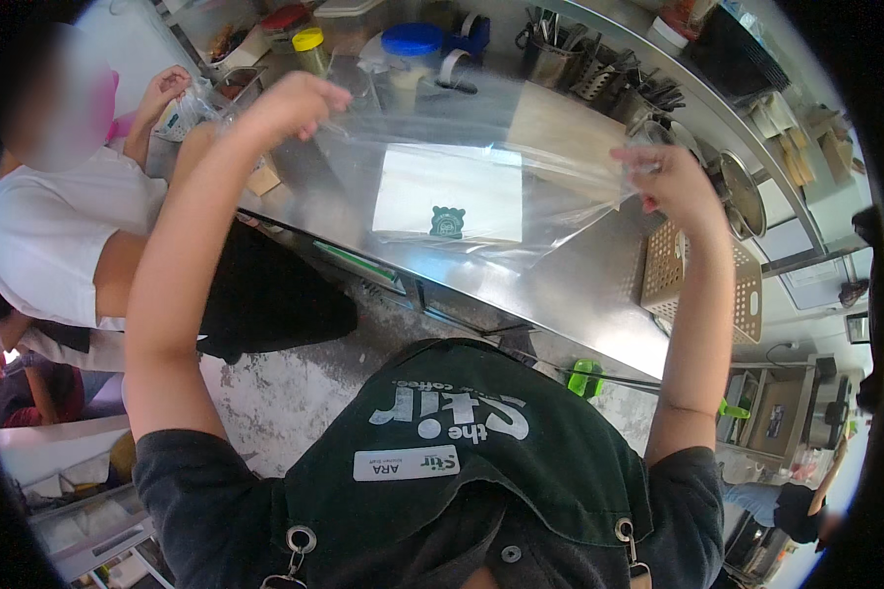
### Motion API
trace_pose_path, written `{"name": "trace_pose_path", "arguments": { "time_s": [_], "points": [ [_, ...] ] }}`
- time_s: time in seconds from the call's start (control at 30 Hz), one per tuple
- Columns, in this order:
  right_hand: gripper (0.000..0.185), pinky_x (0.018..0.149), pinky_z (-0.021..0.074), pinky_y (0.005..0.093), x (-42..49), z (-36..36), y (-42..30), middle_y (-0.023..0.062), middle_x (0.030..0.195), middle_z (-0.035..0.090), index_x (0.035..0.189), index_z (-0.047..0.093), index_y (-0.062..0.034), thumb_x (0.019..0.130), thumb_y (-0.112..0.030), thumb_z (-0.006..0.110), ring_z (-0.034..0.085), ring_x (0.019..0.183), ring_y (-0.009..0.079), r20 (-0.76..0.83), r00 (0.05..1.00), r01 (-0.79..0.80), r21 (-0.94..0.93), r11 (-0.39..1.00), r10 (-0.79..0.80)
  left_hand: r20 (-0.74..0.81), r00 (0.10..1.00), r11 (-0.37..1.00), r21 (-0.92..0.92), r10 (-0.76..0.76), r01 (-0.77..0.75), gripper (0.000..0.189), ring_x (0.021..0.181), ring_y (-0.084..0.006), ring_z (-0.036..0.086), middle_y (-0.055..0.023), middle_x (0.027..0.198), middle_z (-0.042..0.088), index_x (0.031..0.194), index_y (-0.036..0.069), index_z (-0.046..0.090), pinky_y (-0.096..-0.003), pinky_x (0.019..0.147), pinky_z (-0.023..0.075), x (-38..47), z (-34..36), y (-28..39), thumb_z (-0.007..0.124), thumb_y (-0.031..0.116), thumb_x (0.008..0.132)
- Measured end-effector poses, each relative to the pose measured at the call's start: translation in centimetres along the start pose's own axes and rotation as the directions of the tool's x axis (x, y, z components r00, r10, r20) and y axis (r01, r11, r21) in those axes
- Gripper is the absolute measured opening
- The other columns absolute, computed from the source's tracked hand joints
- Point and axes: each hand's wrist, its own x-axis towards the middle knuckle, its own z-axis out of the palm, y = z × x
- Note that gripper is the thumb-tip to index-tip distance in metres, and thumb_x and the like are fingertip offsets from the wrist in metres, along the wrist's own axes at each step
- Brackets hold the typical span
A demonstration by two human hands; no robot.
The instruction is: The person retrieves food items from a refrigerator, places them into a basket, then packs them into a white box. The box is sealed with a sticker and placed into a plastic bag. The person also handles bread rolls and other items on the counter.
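Between my two hands a sheet of clear plastic film (479, 147) is stretched wide over a steel worktable. My left hand (302, 107) pinches its far left end, and my right hand (663, 180) grips the right end, where the film bunches into folds. Under the film, a flat white box (449, 188) lies on the table, with a green printed emblem on its near edge. The film crosses in front of the box; whether it touches the box, or is a bag, I cannot tell.
On the steel worktable (597, 309) stand a blue-lidded jar (411, 44), a tape dispenser (457, 70), steel utensil holders (552, 59) and a perforated beige basket (663, 272). To my left a co-worker (66, 235) holds a plastic bag (184, 114). A brown board (560, 140) lies behind the box.
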Motion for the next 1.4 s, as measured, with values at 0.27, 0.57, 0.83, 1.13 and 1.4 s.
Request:
{"name": "trace_pose_path", "arguments": {
  "time_s": [0.27, 0.57, 0.83, 1.13, 1.4],
  "points": [
    [0.049, 0.053, 0.0392, 0.0232, -0.2, -4.4, -1.1, -0.0011, 0.081, 0.059, 0.127, 0.069, -0.0109, 0.079, -0.002, 0.066, 0.046, 0.061, 0.0066, 0.024, 0.984, 0.177, -0.066, 0.982, -0.176, -0.222, 0.961, 0.958, -0.197, 0.164, -0.209, 0.075, 0.047, -0.0085, 0.044, -0.0003, 0.062, 0.053, 0.149, 0.006, 0.044, -0.0246, 0.046, 0.035, -8.3, -2.6, 5.3, 0.053, -0.001, 0.075],
    [0.043, 0.062, 0.0479, 0.0269, -1.1, -4.2, -2.9, 0.0034, 0.089, 0.062, 0.115, 0.073, -0.0064, 0.074, 0.006, 0.067, 0.056, 0.073, 0.0102, 0.168, 0.983, 0.114, -0.224, 0.968, -0.077, -0.328, 0.929, 0.982, -0.024, 0.171, -0.189, 0.07, 0.053, -0.0106, 0.052, -0.0018, 0.074, 0.06, 0.146, 0.004, 0.048, -0.0253, 0.054, 0.0471, -11.2, 0.6, 2.8, 0.053, 0.003, 0.077],
    [0.039, 0.089, 0.0495, 0.0366, -3.7, -1.7, -10.5, 0.0119, 0.106, 0.07, 0.115, 0.071, -0.0031, 0.081, -0.023, 0.075, 0.066, 0.101, 0.0262, -0.044, 0.89, 0.402, -0.395, 0.826, -0.454, 0.048, 0.921, 0.753, 0.561, 0.386, -0.345, 0.048, 0.059, -0.0164, 0.059, -0.0049, 0.082, 0.067, 0.132, 0.024, 0.066, -0.0282, 0.062, 0.0531, -5.7, -2.6, 3.0, 0.061, 0.022, 0.085],
    [0.028, 0.075, 0.0545, 0.0375, 2.9, 12.1, -17.7, 0.0219, 0.088, 0.072, 0.089, 0.077, -0.0052, 0.076, -0.03, 0.08, 0.072, 0.083, 0.0319, 0.23, 0.871, 0.456, -0.053, 0.889, -0.433, -0.092, 0.993, 0.992, 0.105, 0.073, -0.063, 0.023, 0.056, -0.0212, 0.063, -0.0095, 0.067, 0.061, 0.107, 0.002, 0.072, -0.0353, 0.053, 0.0575, 2.4, -1.9, 7.5, 0.065, 0.014, 0.089],
    [0.017, 0.056, 0.0469, 0.0269, -2.5, 10.3, -19.0, 0.0104, 0.067, 0.07, 0.082, 0.075, -0.0009, 0.077, -0.016, 0.081, 0.063, 0.058, 0.0133, 0.01, 0.884, 0.462, -0.166, 0.871, -0.467, -0.243, 0.941, 0.972, 0.034, 0.235, -0.234, 0.043, 0.08, -0.0236, 0.071, -0.0157, 0.098, 0.071, 0.132, 0.005, 0.06, -0.0349, 0.065, 0.0584, 2.8, -2.3, 7.5, 0.058, 0.027, 0.095]
  ]
}}
